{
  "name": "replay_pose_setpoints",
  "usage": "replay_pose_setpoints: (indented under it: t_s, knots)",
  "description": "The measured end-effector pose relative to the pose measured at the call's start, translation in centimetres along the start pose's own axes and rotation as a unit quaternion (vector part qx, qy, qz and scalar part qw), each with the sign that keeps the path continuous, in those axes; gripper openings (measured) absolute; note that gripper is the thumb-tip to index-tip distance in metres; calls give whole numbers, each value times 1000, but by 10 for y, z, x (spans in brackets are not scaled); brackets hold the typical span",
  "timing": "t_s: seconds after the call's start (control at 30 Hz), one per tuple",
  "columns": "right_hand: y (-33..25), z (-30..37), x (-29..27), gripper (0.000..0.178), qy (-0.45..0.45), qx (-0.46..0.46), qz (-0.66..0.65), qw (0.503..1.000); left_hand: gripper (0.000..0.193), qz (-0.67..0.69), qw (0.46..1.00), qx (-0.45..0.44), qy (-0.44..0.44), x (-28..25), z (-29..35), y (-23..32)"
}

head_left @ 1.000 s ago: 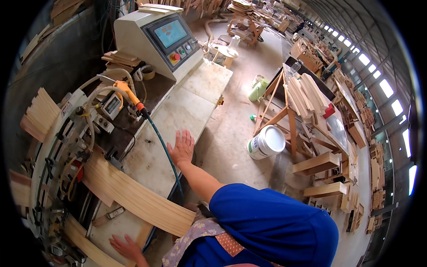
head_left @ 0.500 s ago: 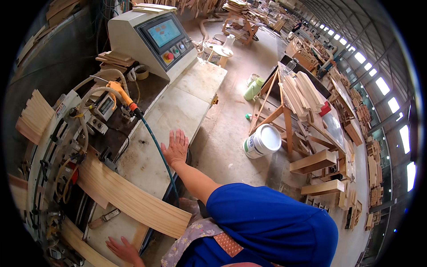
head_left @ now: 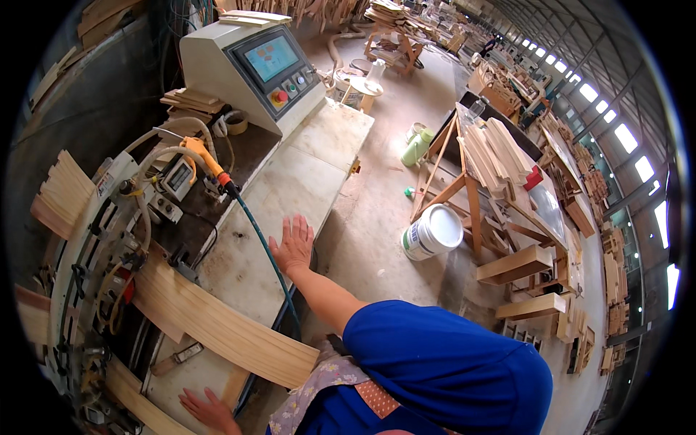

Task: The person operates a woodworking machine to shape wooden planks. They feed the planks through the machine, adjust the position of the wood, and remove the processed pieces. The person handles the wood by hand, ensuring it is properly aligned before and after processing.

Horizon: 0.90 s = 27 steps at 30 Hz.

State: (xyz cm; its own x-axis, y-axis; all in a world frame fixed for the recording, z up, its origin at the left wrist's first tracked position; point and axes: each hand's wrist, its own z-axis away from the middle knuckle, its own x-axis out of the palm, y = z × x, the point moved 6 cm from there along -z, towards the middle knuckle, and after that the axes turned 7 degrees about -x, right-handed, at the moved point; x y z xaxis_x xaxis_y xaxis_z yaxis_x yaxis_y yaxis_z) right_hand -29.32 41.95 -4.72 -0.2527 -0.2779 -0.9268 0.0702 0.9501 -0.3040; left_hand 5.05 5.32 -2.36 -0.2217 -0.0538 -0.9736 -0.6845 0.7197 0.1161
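Observation:
My right hand [head_left: 292, 245] lies with fingers spread near the edge of the machine's pale worktop [head_left: 279, 174], holding nothing. Just left of it runs a thin blue-green hose [head_left: 255, 230], which leads up to an orange air gun [head_left: 199, 151]. My left hand [head_left: 208, 410], its fingers apart, rests on the pale surface at the lower left. Between the two hands a wide wooden board [head_left: 225, 319] reaches from the machine's clamps toward my apron. A small tool with a wooden handle [head_left: 176, 360] lies on the worktop between this board and my left hand.
A control box [head_left: 239, 69] with a lit screen and a red button stands at the worktop's far end. Beyond the worktop, a white bucket [head_left: 433, 230] and a green jug [head_left: 417, 147] stand on the floor. A wooden trestle [head_left: 464, 185] holds stacked wood strips [head_left: 500, 152].
The whole scene has shifted slightly to the right in the picture. Both hands stay resting in the same places, and the board has not visibly moved.

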Motion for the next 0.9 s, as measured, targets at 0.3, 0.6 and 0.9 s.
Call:
replay_pose_setpoints:
  t_s: [0.3, 0.6, 0.9]
  knots:
    - [-4, 0, 3, 71, -2, -3, 10, 1000, 57, -8, 996, -61, -70, 25, 1, -19]
    - [1, 1, -1, 71, 23, -8, 2, 1000, 56, -1, 997, -51, -63, 29, 2, -15]
    - [-1, 1, 3, 71, 16, -8, 15, 1000, 57, -22, 994, -64, -81, 23, 1, -15]
